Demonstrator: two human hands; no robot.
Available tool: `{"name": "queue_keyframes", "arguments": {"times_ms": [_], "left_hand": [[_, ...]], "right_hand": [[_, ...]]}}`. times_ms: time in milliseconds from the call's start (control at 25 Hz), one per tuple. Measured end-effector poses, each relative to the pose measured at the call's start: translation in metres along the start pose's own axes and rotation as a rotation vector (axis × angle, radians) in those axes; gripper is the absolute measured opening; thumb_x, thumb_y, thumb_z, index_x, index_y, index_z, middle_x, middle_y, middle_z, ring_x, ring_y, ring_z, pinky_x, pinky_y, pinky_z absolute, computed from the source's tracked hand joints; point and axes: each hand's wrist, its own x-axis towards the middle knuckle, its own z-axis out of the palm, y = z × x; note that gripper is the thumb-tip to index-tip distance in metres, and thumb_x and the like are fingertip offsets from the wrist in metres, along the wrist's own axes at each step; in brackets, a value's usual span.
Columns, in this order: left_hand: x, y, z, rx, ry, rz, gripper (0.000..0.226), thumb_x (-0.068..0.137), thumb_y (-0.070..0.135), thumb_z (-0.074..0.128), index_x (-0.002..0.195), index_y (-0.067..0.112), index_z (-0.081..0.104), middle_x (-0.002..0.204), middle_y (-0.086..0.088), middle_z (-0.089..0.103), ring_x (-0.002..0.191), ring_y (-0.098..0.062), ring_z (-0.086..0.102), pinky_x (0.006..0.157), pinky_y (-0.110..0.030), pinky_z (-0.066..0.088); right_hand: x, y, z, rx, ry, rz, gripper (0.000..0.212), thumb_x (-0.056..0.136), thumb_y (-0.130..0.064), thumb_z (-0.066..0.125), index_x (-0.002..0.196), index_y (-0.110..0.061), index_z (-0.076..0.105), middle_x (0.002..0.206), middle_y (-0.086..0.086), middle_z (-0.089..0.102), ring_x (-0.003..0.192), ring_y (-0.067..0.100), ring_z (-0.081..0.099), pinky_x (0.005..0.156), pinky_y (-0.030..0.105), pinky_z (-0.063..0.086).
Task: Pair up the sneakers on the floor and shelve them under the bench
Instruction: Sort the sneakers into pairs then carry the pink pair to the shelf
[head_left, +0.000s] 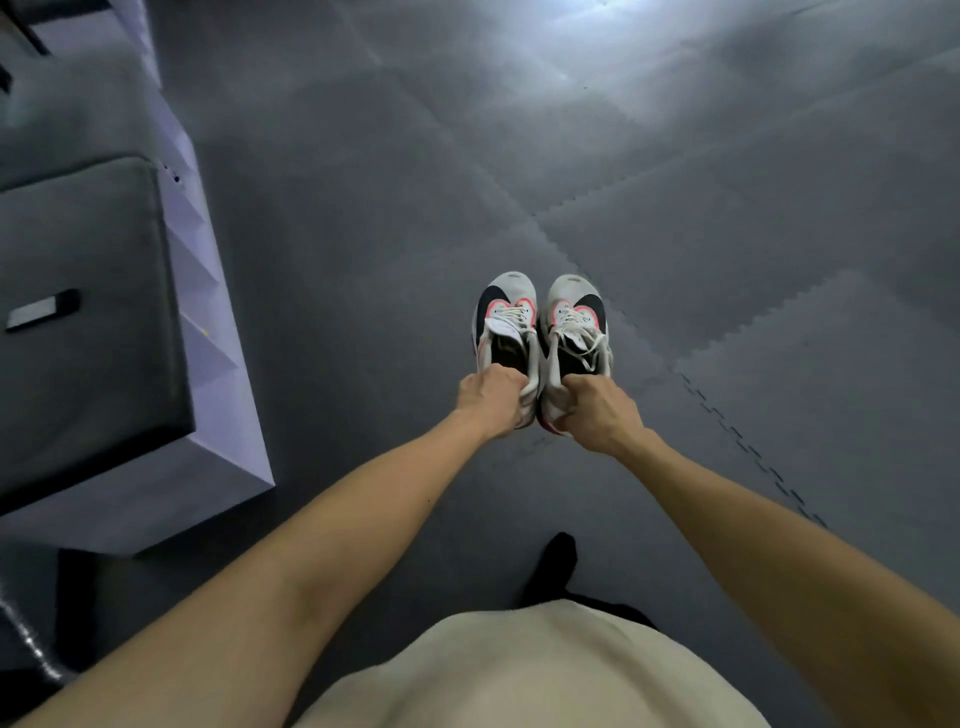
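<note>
So we had both sneakers up off the floor at this point, one in each hand, held out in front of us with arms stretched forward. Our left hand (492, 400) was curled tight around the heel collar of the left sneaker (505, 322), and our right hand (597, 410) had the same kind of grip on the heel of the right sneaker (575, 325), fingers hooked into the opening as far as we could see. The two shoes sat side by side, touching or very nearly so along their inner edges, toes pointing away from us. They looked like a matched pair: white uppers, dark swoosh-shaped patches on the outer sides, pink trim around the laces, loose white laces flopping over the tongues. Below them was the grey foam floor mat (727, 234), the interlocking puzzle-tile kind, with a bright glare spot near the top. Off to our left was the bench (218, 364), a pale lavender-white unit with a dark grey cushion (88, 322) on top, and a small dark phone-like slab (44, 310) lying on that cushion. We couldn't see into the space under the bench from this angle. One dark-socked foot (556, 564) poked out below our cream shirt (530, 675).
</note>
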Motion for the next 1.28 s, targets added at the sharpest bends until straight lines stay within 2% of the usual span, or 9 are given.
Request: {"name": "queue_keyframes", "arguments": {"times_ms": [120,360,600,800,1040,1280], "left_hand": [[0.073,0.003,-0.028,-0.011,0.018,-0.044,0.016,0.09,0.032,0.062,0.098,0.019,0.067,0.112,-0.006,0.064,0.101,-0.031,0.065,0.077,-0.032,0.047],[0.208,-0.023,-0.073,-0.066,0.041,-0.133,0.015,0.089,0.029,0.062,0.099,0.019,0.067,0.106,-0.007,0.067,0.101,-0.03,0.065,0.08,-0.034,0.05],[0.36,-0.092,-0.124,-0.092,0.074,-0.179,0.012,0.089,0.025,0.061,0.096,0.016,0.065,0.106,-0.009,0.065,0.1,-0.032,0.064,0.08,-0.036,0.05],[0.445,-0.156,-0.179,-0.078,0.113,-0.24,0.008,0.09,0.022,0.059,0.092,0.016,0.064,0.103,-0.011,0.064,0.096,-0.034,0.064,0.076,-0.036,0.048],[0.507,-0.24,-0.222,-0.108,0.152,-0.463,0.011,0.089,0.028,0.062,0.091,0.018,0.064,0.097,-0.008,0.065,0.091,-0.031,0.065,0.072,-0.033,0.048],[0.539,-0.311,-0.25,-0.172,0.217,-0.827,0.011,0.084,0.026,0.067,0.094,0.021,0.065,0.104,-0.007,0.065,0.095,-0.03,0.065,0.076,-0.033,0.049]], "right_hand": [[0.08,0.01,-0.031,-0.011,-0.029,-0.043,0.019,0.08,-0.022,0.063,0.072,-0.019,0.047,0.078,0.0,0.054,0.074,0.026,0.05,0.062,0.032,0.042],[0.229,0.003,-0.077,-0.034,-0.065,-0.13,0.015,0.081,-0.024,0.06,0.073,-0.018,0.049,0.08,0.0,0.055,0.076,0.027,0.053,0.061,0.031,0.039],[0.407,-0.033,-0.1,-0.057,-0.075,-0.176,0.021,0.079,-0.021,0.059,0.067,-0.021,0.042,0.08,0.0,0.053,0.078,0.03,0.052,0.062,0.031,0.038],[0.523,-0.089,-0.118,-0.064,-0.077,-0.258,0.015,0.08,-0.02,0.058,0.072,-0.019,0.046,0.079,0.001,0.052,0.073,0.028,0.049,0.061,0.031,0.036],[0.65,-0.164,-0.113,-0.155,-0.169,-0.458,0.015,0.079,-0.018,0.06,0.073,-0.018,0.046,0.081,0.001,0.054,0.074,0.028,0.05,0.062,0.032,0.038],[0.754,-0.256,-0.101,-0.223,-0.365,-0.772,0.015,0.077,-0.017,0.06,0.074,-0.018,0.045,0.088,0.005,0.06,0.085,0.033,0.058,0.067,0.034,0.045]]}}
